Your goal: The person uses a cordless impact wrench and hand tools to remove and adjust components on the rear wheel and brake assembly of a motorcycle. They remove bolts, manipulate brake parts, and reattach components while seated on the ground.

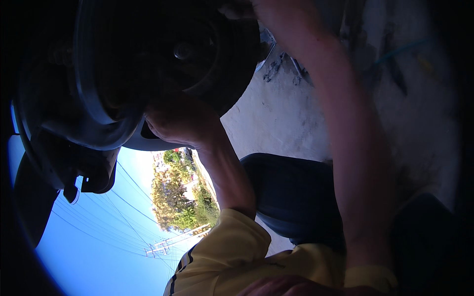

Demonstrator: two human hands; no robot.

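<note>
Overhead, a dark wheel assembly [232, 69], with a small hub-like piece [181, 51] at its middle, fills the upper left. My left hand [175, 121] is curled closed at its lower rim, beside a curved dark part [89, 132]; what its fingers hold is in shadow. My right hand [239, 11] reaches to the upper right edge of the assembly, at the top of the view, its fingers too dark to make out. My bare right forearm runs down the right side of the view.
Scattered dark tools or parts [276, 69] and a thin blue-green hose [400, 52] lie on the grey concrete ground [276, 118]. My dark-trousered leg [291, 192] is below. A dark bracket [98, 175] hangs at left, against sky, trees [177, 187] and overhead wires.
</note>
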